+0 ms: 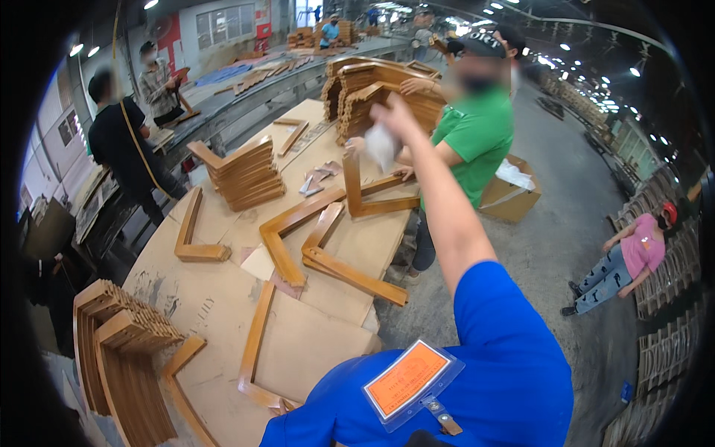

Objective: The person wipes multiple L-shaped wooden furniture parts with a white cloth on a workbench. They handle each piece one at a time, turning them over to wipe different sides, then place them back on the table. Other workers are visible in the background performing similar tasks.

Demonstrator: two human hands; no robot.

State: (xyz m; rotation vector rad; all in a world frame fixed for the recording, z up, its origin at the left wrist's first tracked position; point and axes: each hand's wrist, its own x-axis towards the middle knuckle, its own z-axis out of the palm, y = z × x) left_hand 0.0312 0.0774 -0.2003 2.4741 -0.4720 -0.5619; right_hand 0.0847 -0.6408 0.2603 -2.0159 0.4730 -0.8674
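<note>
My right arm is stretched forward, and my right hand [396, 121] is closed on a crumpled white cloth [381, 147], blurred by motion. Low in front of me, my left hand [283, 407] shows only a few fingers, closed at the near end of an L-shaped varnished wooden piece [257, 339]. The rest of that hand is hidden by my blue shirt. Several similar L-shaped pieces [285, 232] lie on the cardboard-covered table [208, 298], two of them overlapping. Beyond them another wooden angle piece [372, 205] is touched by a co-worker's hand [403, 173].
Stacks of wooden angle pieces stand at near left [126, 365], mid left [242, 175] and far end [372, 93]. A person in green [477, 134] stands close at the table's right edge. Sandpaper scraps [320, 177] lie mid-table. A cardboard box [510, 194] sits on the floor.
</note>
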